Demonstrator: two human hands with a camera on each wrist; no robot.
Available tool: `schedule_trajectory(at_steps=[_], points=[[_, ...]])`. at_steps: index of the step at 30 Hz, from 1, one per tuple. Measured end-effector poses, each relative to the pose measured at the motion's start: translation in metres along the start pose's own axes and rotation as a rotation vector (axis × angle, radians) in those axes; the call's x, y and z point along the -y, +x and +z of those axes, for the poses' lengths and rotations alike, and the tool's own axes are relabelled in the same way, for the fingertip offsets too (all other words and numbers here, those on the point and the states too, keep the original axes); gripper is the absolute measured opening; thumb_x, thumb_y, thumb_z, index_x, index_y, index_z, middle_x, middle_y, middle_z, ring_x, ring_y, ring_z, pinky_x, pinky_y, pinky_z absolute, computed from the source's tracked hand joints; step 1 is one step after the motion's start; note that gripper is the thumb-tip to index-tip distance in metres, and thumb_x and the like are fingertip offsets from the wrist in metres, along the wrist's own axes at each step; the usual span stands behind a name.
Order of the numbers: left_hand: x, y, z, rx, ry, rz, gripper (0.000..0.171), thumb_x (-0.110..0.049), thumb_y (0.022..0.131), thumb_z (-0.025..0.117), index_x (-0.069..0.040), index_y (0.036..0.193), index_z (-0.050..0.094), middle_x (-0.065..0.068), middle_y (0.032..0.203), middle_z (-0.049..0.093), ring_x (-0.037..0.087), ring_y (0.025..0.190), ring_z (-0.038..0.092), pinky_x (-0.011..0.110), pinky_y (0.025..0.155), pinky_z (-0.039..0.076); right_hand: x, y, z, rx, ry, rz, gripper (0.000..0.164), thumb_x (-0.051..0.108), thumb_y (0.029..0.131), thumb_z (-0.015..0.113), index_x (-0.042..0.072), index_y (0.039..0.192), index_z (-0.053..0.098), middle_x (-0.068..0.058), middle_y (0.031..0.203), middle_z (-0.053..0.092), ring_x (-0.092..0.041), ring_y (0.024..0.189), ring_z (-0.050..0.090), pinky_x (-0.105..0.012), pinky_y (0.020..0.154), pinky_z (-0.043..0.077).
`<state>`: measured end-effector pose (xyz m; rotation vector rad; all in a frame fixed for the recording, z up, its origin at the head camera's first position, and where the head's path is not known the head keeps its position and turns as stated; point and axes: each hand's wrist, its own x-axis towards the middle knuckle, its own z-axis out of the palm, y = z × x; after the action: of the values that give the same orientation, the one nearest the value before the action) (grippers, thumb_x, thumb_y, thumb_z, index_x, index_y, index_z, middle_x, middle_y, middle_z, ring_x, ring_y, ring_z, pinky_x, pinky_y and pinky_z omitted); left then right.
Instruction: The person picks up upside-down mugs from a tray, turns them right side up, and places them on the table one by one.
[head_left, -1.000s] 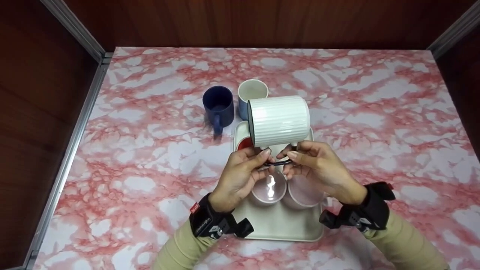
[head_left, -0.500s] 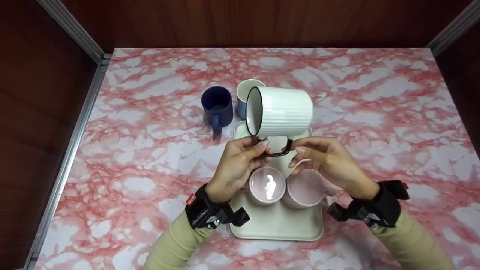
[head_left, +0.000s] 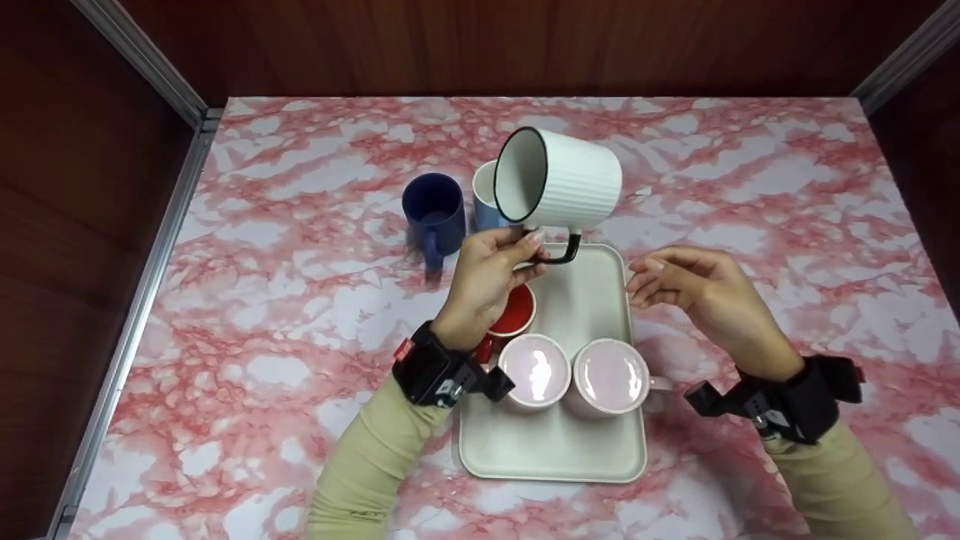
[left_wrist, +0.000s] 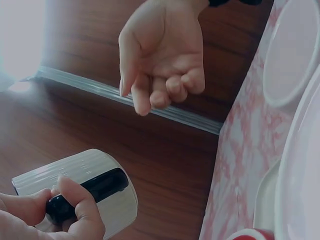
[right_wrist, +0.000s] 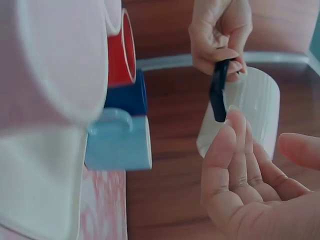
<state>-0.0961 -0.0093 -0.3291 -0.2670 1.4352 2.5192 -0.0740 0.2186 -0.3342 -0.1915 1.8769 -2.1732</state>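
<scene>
My left hand point(head_left: 484, 281) pinches the black handle point(left_wrist: 102, 186) of a white ribbed mug point(head_left: 577, 176). Tipped on its side above the tray's far end, the mug has its black-rimmed mouth to the left and its handle toward me. My right hand point(head_left: 694, 289) hovers apart from it, right of the tray, fingers loosely bent and holding nothing. In the right wrist view, the right hand point(right_wrist: 250, 195) overlaps part of the mug. Below, the cream tray point(head_left: 555, 457) bears two pale pink mugs point(head_left: 534, 371) and a red mug point(head_left: 512, 311), which my left hand partly covers.
Behind the tray at the left stand a dark blue mug point(head_left: 436, 217) and a light blue mug point(right_wrist: 120, 145), the latter partly hidden by the white mug in the head view. Brown wooden panels point(head_left: 525, 45) close off the back and sides of the pink marbled table point(head_left: 300, 300).
The white mug has risen away from me over the tray in my left hand, its mouth turning more into view. My right hand has let go of the handle and moved right.
</scene>
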Motion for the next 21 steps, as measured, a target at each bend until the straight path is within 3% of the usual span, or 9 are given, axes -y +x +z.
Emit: schedule_trajectory(at_steps=[10, 15, 18, 21], points=[[0.009, 0.04, 0.021, -0.11, 0.095, 0.01, 0.016, 0.005, 0.087, 0.056, 0.019, 0.094, 0.057, 0.009, 0.066, 0.054, 0.011, 0.058, 0.052, 0.017, 0.051, 0.045, -0.005, 0.005, -0.021, -0.022, 0.035, -0.013, 0.027, 0.006, 0.091, 0.056, -0.019, 0.1, 0.056, -0.019, 0.085, 0.063, -0.023, 0.074, 0.062, -0.033, 0.068, 0.052], [0.015, 0.055, 0.031, -0.145, 0.16, 0.016, 0.017, 0.002, 0.086, 0.059, 0.019, 0.088, 0.058, 0.008, 0.062, 0.053, 0.01, 0.053, 0.05, 0.015, 0.049, 0.044, -0.01, 0.008, -0.03, 0.068, 0.115, -0.05, 0.02, 0.0, 0.092, 0.05, -0.017, 0.098, 0.058, -0.019, 0.084, 0.064, -0.024, 0.074, 0.063, -0.033, 0.068, 0.053], [0.02, 0.063, 0.035, -0.168, 0.199, 0.03, 0.014, 0.002, 0.086, 0.059, 0.013, 0.079, 0.058, 0.008, 0.061, 0.053, 0.009, 0.049, 0.05, 0.015, 0.048, 0.044, -0.013, 0.009, -0.035, 0.111, 0.163, -0.054, 0.019, -0.002, 0.093, 0.047, -0.017, 0.099, 0.057, -0.019, 0.085, 0.064, -0.024, 0.075, 0.063, -0.033, 0.069, 0.053], [0.025, 0.07, 0.039, -0.21, 0.276, 0.056, 0.016, 0.0, 0.085, 0.061, 0.004, 0.071, 0.056, 0.008, 0.06, 0.054, 0.007, 0.045, 0.05, 0.015, 0.046, 0.045, -0.014, 0.009, -0.036, 0.077, 0.144, -0.034, 0.02, -0.001, 0.092, 0.049, -0.018, 0.1, 0.056, -0.019, 0.084, 0.064, -0.024, 0.074, 0.062, -0.033, 0.068, 0.053]])
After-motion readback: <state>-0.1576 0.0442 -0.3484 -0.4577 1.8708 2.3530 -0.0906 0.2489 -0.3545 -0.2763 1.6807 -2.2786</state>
